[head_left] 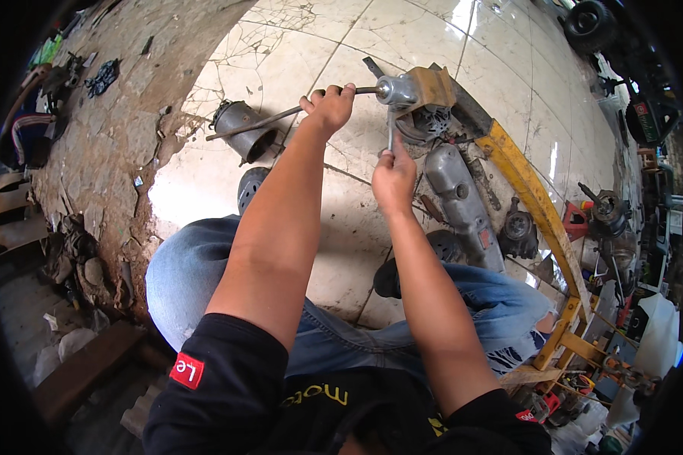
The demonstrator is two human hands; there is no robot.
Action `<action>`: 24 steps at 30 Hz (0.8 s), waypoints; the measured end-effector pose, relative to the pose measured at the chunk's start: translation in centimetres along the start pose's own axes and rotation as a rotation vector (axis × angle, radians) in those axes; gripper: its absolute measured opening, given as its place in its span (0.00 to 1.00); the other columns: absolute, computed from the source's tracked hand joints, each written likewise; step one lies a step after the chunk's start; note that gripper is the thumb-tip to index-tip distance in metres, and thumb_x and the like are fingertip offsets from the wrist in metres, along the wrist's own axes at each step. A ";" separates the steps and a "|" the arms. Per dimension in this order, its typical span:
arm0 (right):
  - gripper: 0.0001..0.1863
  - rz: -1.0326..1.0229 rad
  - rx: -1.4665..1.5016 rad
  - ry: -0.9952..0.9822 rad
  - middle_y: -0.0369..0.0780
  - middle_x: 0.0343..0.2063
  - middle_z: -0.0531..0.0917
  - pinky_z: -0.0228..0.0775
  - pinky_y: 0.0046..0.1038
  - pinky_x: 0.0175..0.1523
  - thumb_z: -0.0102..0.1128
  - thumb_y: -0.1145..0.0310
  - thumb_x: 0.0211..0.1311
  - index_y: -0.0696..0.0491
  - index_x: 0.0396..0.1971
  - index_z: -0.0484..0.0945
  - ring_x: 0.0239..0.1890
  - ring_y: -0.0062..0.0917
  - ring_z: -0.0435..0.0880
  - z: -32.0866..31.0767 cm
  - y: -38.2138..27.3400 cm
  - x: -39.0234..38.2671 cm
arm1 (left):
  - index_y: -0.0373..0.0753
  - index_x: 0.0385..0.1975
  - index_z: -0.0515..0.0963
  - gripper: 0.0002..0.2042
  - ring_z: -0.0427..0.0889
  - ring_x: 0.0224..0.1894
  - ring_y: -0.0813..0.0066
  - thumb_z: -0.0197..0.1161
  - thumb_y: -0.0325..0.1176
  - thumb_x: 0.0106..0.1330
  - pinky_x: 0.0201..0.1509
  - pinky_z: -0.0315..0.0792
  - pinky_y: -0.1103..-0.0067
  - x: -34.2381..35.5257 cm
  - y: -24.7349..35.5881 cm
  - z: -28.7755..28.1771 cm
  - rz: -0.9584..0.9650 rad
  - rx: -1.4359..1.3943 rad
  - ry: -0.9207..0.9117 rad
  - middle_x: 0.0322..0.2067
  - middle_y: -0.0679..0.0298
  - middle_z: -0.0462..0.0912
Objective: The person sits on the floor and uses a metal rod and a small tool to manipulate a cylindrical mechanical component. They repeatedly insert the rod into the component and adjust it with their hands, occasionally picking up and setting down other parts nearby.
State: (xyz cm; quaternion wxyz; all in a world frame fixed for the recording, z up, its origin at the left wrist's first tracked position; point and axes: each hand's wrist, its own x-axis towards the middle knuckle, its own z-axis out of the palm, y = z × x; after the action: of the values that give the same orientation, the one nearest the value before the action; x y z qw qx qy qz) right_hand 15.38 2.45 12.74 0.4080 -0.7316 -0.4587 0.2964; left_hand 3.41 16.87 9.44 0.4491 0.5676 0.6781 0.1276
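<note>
My left hand is closed around a long dark metal bar, whose right end meets a silver cylindrical fitting on a yellow metal bracket. My right hand is closed on a slim silver tool handle reaching up to just below that fitting. Under the bracket is a round, finned metal part, partly hidden.
A yellow beam curves down the right side. On the tiled floor lie a metal canister, a long grey cover and a dark casting. Rubble lies left; a tyre and assorted parts stand right.
</note>
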 end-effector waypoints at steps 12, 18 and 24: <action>0.27 -0.047 -0.058 0.066 0.53 0.36 0.83 0.73 0.33 0.48 0.44 0.77 0.62 0.59 0.63 0.69 0.38 0.37 0.84 0.8 0.9 0.0 | 0.43 0.68 0.62 0.34 0.35 0.72 0.37 0.35 0.62 0.72 0.73 0.35 0.50 -1.0 0.8 -0.4 -0.025 0.031 0.009 0.70 0.40 0.50; 0.25 0.015 0.092 0.158 0.54 0.42 0.82 0.72 0.33 0.53 0.46 0.76 0.62 0.56 0.60 0.73 0.45 0.39 0.84 -0.1 3.6 0.4 | 0.42 0.68 0.62 0.33 0.28 0.73 0.34 0.35 0.60 0.73 0.74 0.30 0.48 -1.6 1.7 -0.6 -0.034 -0.043 -0.011 0.71 0.40 0.46; 0.24 -0.321 -0.298 -0.372 0.52 0.42 0.83 0.74 0.33 0.50 0.47 0.78 0.61 0.55 0.59 0.76 0.44 0.41 0.84 -0.5 2.0 -1.1 | 0.44 0.69 0.60 0.34 0.33 0.73 0.35 0.34 0.62 0.72 0.73 0.36 0.48 -1.5 0.8 -0.8 -0.061 -0.023 0.012 0.71 0.40 0.47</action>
State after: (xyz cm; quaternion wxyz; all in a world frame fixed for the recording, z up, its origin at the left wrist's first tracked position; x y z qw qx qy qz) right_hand 16.24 0.83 11.32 0.2466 -0.6347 -0.6741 0.2863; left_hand 3.27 16.03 11.16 0.4554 0.5406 0.6962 0.1250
